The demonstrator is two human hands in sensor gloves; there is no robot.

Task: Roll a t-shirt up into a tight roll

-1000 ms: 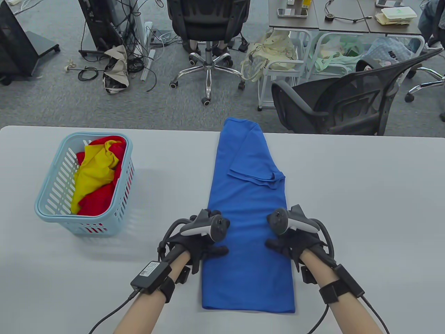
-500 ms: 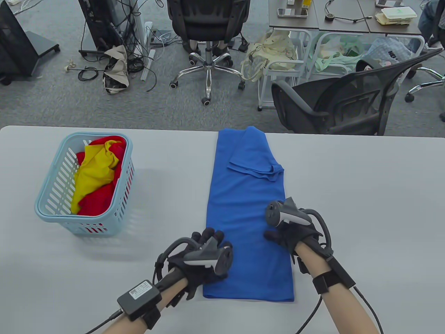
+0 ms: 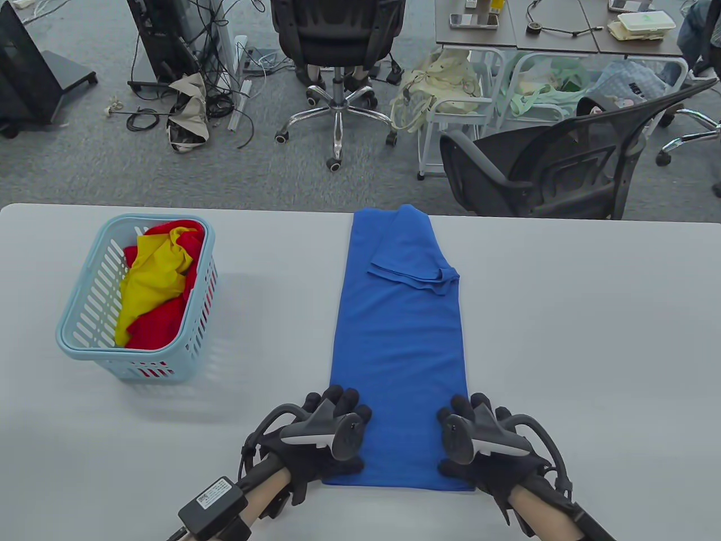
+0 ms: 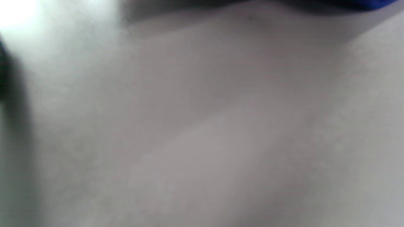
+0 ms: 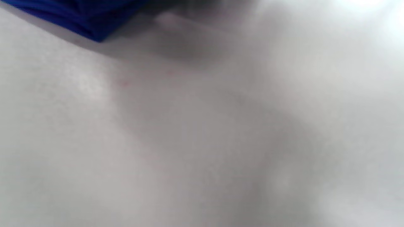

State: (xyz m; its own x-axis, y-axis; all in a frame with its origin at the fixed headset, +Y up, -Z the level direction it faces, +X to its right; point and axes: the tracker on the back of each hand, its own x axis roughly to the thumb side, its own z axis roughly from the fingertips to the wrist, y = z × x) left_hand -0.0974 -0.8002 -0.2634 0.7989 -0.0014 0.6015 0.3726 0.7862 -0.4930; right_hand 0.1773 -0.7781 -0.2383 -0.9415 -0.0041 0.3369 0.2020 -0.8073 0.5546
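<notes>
- I see the blue t-shirt (image 3: pixel 399 349) lying flat on the tabletop (image 3: pixel 591 338), folded into a long narrow strip that runs from the far edge toward the near edge, a little right of the middle.
- A folded sleeve makes a small flap on the strip near its far end.
- My left hand (image 3: pixel 324 445) sits at the strip's near left corner. Its fingers (image 3: pixel 343 401) lie stretched forward and slightly spread on the cloth, and the thumb reaches in over the near hem.
- My right hand (image 3: pixel 487 451) sits at the near right corner the same way, fingers (image 3: pixel 464 407) laid out on the cloth along the right edge.
- Neither hand looks closed around the cloth; both seem to rest on it, though the trackers hide the palms, so I cannot tell if an edge is pinched underneath.
- The left wrist view is blurred: grey tabletop and a sliver of blue cloth (image 4: pixel 363 3) at the top edge.
- The right wrist view is blurred too, with a corner of the blue cloth (image 5: pixel 82 15) at the upper left, lying on the tabletop.
- A light blue basket (image 3: pixel 84 315) stands near the left edge of the tabletop, well apart from the t-shirt, holding red and yellow clothes (image 3: pixel 155 282).
</notes>
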